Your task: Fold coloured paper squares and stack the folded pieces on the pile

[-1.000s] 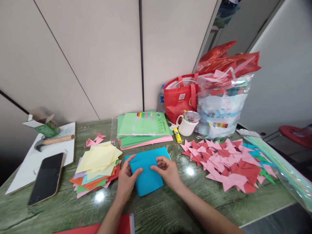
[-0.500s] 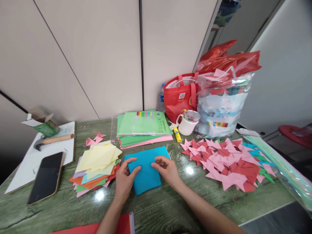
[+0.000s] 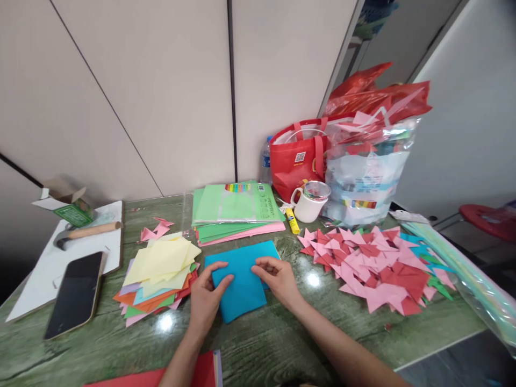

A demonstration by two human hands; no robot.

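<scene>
A blue paper sheet (image 3: 242, 279) lies folded on the green table (image 3: 266, 344) in front of me. My left hand (image 3: 205, 298) rests on its left edge, thumb and fingers pressing the paper. My right hand (image 3: 278, 279) pinches the paper's upper right part with curled fingers. A pile of loose coloured squares topped with yellow sheets (image 3: 159, 274) sits just left of my left hand. To the right of my right hand spreads a heap of folded pink and red paper shapes (image 3: 374, 266).
A phone (image 3: 74, 293) lies on a white board (image 3: 48, 263) at the left, with a hammer (image 3: 86, 234) and a small green box (image 3: 68, 207). A green paper pack (image 3: 236, 209), glue stick (image 3: 291, 220), white mug (image 3: 310, 201), red bag (image 3: 296, 158) and plastic bag (image 3: 363, 177) stand behind.
Both hands have shifted slightly on the blue paper, which has slid a little toward me and turned; the view has drifted slightly.
</scene>
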